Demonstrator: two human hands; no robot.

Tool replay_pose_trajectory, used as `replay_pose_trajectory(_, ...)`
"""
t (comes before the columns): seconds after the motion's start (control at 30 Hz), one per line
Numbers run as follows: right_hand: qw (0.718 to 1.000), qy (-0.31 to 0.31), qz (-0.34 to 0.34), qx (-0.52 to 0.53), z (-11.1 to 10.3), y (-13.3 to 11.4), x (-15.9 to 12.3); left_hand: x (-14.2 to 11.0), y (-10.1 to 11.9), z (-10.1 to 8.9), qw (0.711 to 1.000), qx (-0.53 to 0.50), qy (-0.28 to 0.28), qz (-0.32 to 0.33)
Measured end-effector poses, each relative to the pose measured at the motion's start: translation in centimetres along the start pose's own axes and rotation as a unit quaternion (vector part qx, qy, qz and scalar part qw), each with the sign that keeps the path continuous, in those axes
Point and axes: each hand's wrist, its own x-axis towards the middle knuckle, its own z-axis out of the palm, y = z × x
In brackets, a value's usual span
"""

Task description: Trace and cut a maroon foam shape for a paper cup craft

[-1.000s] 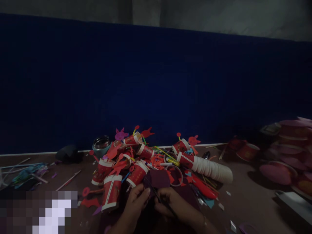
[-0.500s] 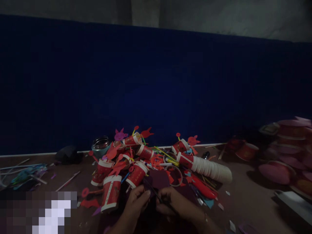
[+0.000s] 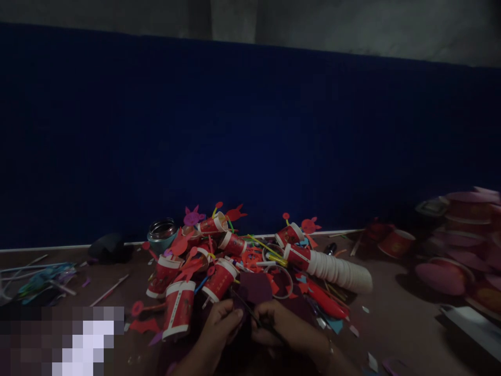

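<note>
My left hand [image 3: 224,321] is closed, thumb against fingers, pinching a small piece of dark purple paper [image 3: 239,304]. My right hand [image 3: 270,322] is wrapped round dark scissors [image 3: 252,312], whose blades point up and left to the paper beside my left thumb. Whether the blades are apart is hard to see in the dim light. Just beyond the hands lies a larger dark purple sheet [image 3: 256,287]. A red paper cup [image 3: 179,309] with a white rim stands left of my left hand, and another red cup [image 3: 219,279] leans behind it.
Behind is a heap of red cups with paper cut-outs [image 3: 191,216] and straws. A stack of white-rimmed cups [image 3: 338,272] lies to the right, near a red pouch-like object [image 3: 324,298]. A teal jar [image 3: 162,235] stands before the blue partition [image 3: 250,136]. Red bowls [image 3: 467,214] are piled far right.
The purple piece in my left hand has turned slightly and sits a little lower by the scissors' blades. Both hands have barely shifted, and the things around them look unchanged.
</note>
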Motion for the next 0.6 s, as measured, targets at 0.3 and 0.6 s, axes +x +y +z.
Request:
replay_pose_trajectory(0.3,0.999,-0.029,0.014,0.007,-0.9,0.0,-0.2,0.2,0.5,-0.4,0.997,0.011,-0.073,-0.025)
replay_pose_trajectory(0.6,0.993,0.09,-0.031,0.073,0.7,-0.2,0.3,-0.3,-0.7,0.1,0.984,0.094,-0.142,-0.057)
